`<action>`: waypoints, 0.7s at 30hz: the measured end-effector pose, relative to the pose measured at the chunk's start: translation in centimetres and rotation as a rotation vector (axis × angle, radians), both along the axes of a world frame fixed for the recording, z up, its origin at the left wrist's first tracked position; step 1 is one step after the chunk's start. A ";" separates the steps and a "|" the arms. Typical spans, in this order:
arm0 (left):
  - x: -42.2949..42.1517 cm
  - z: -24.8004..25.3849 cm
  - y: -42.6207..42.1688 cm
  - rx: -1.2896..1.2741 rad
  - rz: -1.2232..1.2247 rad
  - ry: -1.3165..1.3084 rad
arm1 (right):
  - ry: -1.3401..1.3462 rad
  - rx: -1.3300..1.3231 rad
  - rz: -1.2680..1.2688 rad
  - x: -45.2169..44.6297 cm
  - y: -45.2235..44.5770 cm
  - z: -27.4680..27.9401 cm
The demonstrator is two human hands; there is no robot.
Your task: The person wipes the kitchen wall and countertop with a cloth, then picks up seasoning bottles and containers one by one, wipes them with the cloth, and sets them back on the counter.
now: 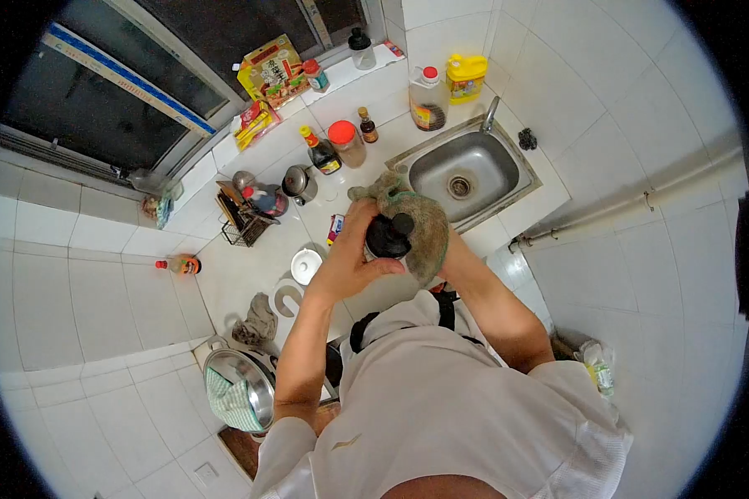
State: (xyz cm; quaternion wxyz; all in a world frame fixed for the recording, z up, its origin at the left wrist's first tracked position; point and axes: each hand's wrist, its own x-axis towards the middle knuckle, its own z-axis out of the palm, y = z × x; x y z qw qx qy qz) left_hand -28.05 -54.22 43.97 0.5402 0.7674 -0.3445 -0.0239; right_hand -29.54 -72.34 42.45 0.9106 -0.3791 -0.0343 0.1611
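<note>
My left hand is closed around a container with a black lid, seen from above, with a round black knob or spout on top. Its body is mostly hidden by my fingers and the lid. A worn grey-green rag is bunched against its right side. My right hand is behind the rag, pressing it to the container; most of its fingers are hidden. Just left of my left hand, a small red, white and blue packet and a white lidded pot stand on the white counter.
A steel sink lies ahead right, near a large red-capped jug and a yellow jug. Sauce bottles, a red-lidded jar and a knife rack line the back. A large pot stands at lower left.
</note>
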 end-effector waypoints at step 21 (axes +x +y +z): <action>-0.4 -0.6 -0.5 -0.466 0.122 0.187 | 0.053 -0.081 -0.148 -1.2 4.2 -9.9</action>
